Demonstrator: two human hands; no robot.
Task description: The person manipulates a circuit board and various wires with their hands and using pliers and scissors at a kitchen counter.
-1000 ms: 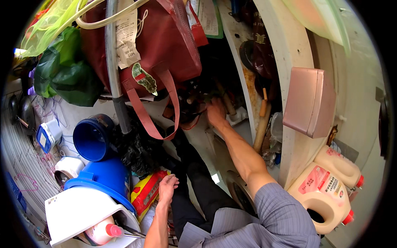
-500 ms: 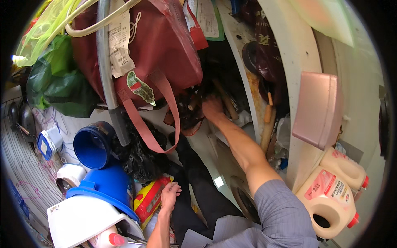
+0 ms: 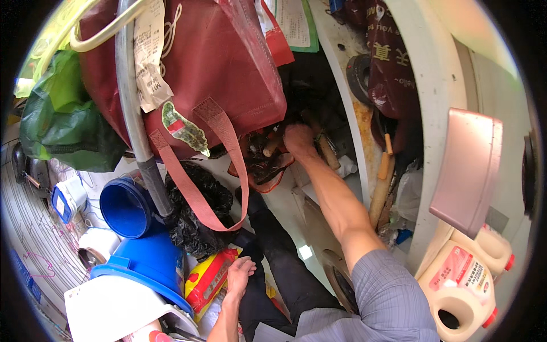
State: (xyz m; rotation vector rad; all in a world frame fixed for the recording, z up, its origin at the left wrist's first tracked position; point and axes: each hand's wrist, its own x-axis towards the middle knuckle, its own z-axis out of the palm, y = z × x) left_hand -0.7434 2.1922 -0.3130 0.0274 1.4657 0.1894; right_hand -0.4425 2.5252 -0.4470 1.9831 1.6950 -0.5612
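My right hand (image 3: pixel 300 139) reaches into the dark opening beneath the dark red bag (image 3: pixel 222 68). Its back shows, but its fingers are lost in shadow, so any hold is hidden. Close beside it lie a light wooden handle (image 3: pixel 272 146) and a second wooden-handled tool (image 3: pixel 325 145). An orange-rimmed basket (image 3: pixel 268 185) with dark items in it sits just below. My left hand (image 3: pixel 240 275) rests by my thigh, fingers loosely bent, nothing visible in them. Next to it is a yellow and red packet (image 3: pixel 209 279).
A grey metal pole (image 3: pixel 130 91) and the bag's hanging strap (image 3: pixel 235 154) cross the left side. Blue buckets (image 3: pixel 145 256), a white basin (image 3: pixel 108 305) and a black plastic bag (image 3: pixel 196 211) crowd the lower left. At right stand a pink box (image 3: pixel 467 171) and cream jugs (image 3: pixel 458 282).
The view has shifted, so the red bag looks larger and the pink box sits farther right. More of the orange-rimmed basket shows. My right hand stays in the opening; my left barely moves.
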